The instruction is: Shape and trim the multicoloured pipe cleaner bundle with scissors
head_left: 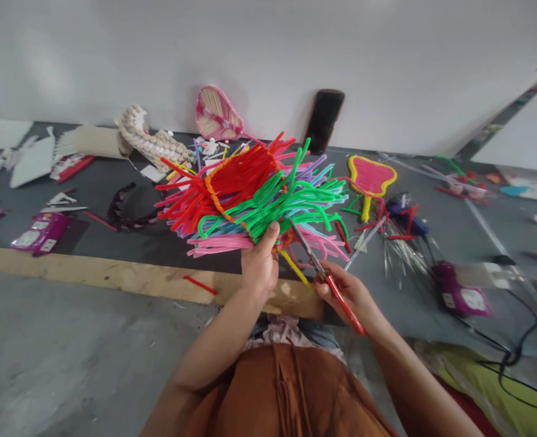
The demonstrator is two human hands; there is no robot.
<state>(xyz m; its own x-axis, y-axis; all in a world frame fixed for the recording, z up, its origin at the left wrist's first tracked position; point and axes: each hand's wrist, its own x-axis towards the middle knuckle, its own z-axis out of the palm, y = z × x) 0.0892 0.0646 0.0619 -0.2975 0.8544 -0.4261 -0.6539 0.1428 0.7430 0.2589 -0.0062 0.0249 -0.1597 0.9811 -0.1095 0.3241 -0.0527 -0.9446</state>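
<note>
My left hand (261,261) is closed round the near edge of a bundle of pipe cleaners (245,176), its thumb on top. Red and green strands lie uppermost, with pink, purple and blue ends fanning out to both sides. An orange twisted strand (213,191) runs across the bundle. In my right hand (345,291) is a pair of red-handled scissors (316,264), blades angled up and left with their tips at the green strands. A yellow pipe cleaner (298,270) slants from under the bundle to my right fingertips; whether they grip it is unclear.
On the dark table stand a phone (325,121) and a pink fan-shaped piece (218,113) against the wall. A pink-and-yellow fan shape (372,177) lies right. Purple glue-gun-like devices (43,232) sit at both sides, with cables (518,334) at right. The table's wooden edge (136,270) is near me.
</note>
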